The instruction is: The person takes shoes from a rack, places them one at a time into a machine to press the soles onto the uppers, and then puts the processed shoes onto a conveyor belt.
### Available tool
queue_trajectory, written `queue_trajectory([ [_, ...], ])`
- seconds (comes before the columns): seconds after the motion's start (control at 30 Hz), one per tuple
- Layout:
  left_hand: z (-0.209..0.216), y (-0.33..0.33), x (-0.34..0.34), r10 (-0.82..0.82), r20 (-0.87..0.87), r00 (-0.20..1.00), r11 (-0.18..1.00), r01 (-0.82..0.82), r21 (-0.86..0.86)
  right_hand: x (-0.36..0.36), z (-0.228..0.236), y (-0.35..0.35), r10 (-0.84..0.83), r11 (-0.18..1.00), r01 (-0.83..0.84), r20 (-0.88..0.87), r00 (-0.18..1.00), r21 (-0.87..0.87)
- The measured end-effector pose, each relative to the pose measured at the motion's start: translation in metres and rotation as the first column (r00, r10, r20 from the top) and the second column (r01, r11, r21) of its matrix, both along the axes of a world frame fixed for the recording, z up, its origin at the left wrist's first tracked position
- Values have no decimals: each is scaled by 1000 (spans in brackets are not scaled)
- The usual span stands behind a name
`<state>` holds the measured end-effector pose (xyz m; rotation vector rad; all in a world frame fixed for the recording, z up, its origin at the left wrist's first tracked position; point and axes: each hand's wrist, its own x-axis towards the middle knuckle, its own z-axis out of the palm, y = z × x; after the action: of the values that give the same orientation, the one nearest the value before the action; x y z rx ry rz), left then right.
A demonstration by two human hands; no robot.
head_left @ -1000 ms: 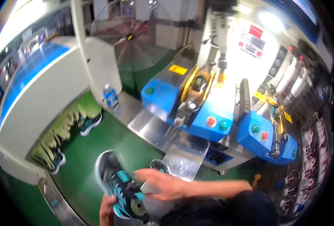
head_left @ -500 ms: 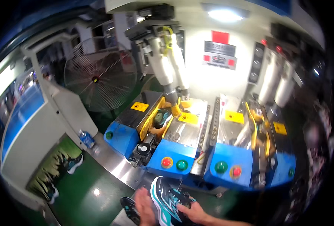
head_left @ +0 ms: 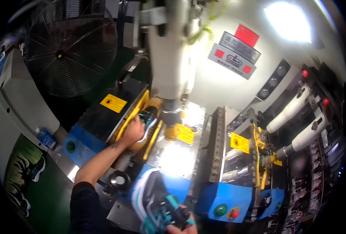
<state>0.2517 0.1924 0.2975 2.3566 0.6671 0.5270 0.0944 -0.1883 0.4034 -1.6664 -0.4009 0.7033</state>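
Note:
My left hand (head_left: 134, 130) reaches into the left press station and is closed on a dark sneaker (head_left: 150, 119) with a white sole. That sneaker sits between the yellow side pads (head_left: 152, 140) of the station. Low in front of the machine, my right hand (head_left: 184, 226) grips a second sneaker (head_left: 157, 195), black with teal laces and a white sole. This one is slightly blurred, and its lower part runs near the picture's bottom edge.
A white press cylinder (head_left: 167, 58) hangs beside my left hand. The right station has green (head_left: 220, 210) and red buttons (head_left: 233, 213). A large fan (head_left: 60, 54) stands behind at left. Shoes lie on a green rack (head_left: 19, 167), near a water bottle (head_left: 45, 137).
My left hand has moved from beside the held sneaker up into the left station, onto the sneaker there. The view has come closer and tilted. My right hand still holds its sneaker.

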Motion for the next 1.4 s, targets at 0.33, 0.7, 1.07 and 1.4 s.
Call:
queue_trajectory([
  [0.33, 47, 32, -188, 644, 390, 658, 255, 296, -920, 82, -6, 131, -29, 999, 40, -406, 913, 17],
  [0.7, -26, -87, -445, 958, 85, 275, 87, 7, -996, 195, -112, 352, -117, 861, 423, 699, 706, -282],
  [1.07, -13, -126, -427, 919, 147, 365, 93, 162, -982, 226, -89, 322, 32, 870, 297, 646, 763, -394],
  [1.4, 22, -216, -393, 886, 343, 312, 221, 367, -904, 69, -34, 27, 405, 908, 45, 899, 165, -417],
])
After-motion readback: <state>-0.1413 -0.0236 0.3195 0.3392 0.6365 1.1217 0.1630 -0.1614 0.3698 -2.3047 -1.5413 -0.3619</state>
